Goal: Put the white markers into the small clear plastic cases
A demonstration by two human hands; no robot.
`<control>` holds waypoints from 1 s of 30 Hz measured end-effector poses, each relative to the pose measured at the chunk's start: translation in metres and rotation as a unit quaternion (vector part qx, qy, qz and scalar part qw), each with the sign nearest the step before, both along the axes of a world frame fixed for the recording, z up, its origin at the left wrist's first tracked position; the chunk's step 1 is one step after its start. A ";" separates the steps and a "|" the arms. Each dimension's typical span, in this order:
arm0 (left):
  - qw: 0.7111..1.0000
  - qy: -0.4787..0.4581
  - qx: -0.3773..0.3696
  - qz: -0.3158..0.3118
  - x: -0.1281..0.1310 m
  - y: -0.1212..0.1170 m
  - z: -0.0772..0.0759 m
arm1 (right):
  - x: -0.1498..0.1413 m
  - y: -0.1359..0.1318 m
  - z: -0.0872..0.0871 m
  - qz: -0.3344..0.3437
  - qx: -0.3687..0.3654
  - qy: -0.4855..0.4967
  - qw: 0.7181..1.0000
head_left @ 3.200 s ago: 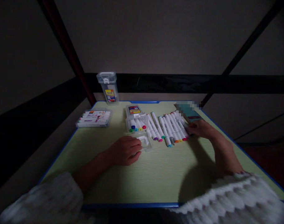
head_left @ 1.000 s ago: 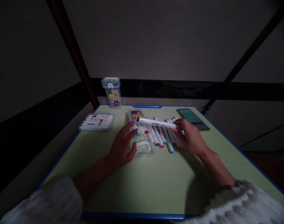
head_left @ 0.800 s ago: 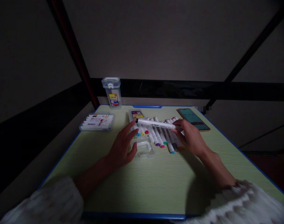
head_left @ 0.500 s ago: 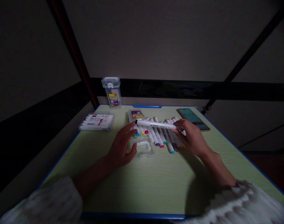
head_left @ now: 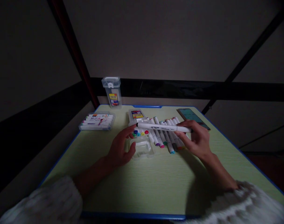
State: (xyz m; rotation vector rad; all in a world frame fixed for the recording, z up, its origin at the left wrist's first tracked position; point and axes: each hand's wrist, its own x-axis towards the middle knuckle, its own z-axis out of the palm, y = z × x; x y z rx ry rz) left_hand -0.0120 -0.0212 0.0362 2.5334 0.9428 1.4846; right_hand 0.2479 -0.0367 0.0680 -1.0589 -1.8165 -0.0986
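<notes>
My right hand (head_left: pixel 197 141) pinches a white marker (head_left: pixel 162 127) by its right end and holds it level above a row of several loose white markers (head_left: pixel 166 137) with coloured caps. The marker's dark left tip reaches my left hand (head_left: pixel 120 146), whose fingers are spread, with the fingertips at that tip. Under my left hand lies an open clear marker case (head_left: pixel 138 124) with several coloured caps showing, and its clear hinged lid (head_left: pixel 143 147) lies flat toward me.
A second clear case of markers (head_left: pixel 97 121) lies at the table's left side. A tall clear box (head_left: pixel 112 92) stands at the far left corner. A phone (head_left: pixel 193 116) rests at the far right. The green table (head_left: pixel 144 186) has a blue edge.
My right hand picked one marker from the loose row and lifted it crosswise over the case. My left hand opened from resting on the lid and rose to the marker's tip.
</notes>
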 end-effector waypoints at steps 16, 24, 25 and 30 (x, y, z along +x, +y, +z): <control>0.995 0.018 -0.098 -0.027 0.002 -0.003 -0.008 | -0.019 -0.004 -0.003 0.068 -0.028 0.300 0.951; 0.994 0.013 -0.109 0.020 0.003 -0.001 -0.009 | -0.031 -0.007 -0.002 0.077 0.004 0.294 0.953; 0.994 0.013 -0.110 0.023 0.003 -0.001 -0.008 | -0.032 -0.007 -0.002 0.080 0.003 0.292 0.953; 0.993 0.026 -0.113 0.039 0.002 -0.001 -0.008 | -0.034 -0.007 -0.004 0.088 -0.002 0.243 0.966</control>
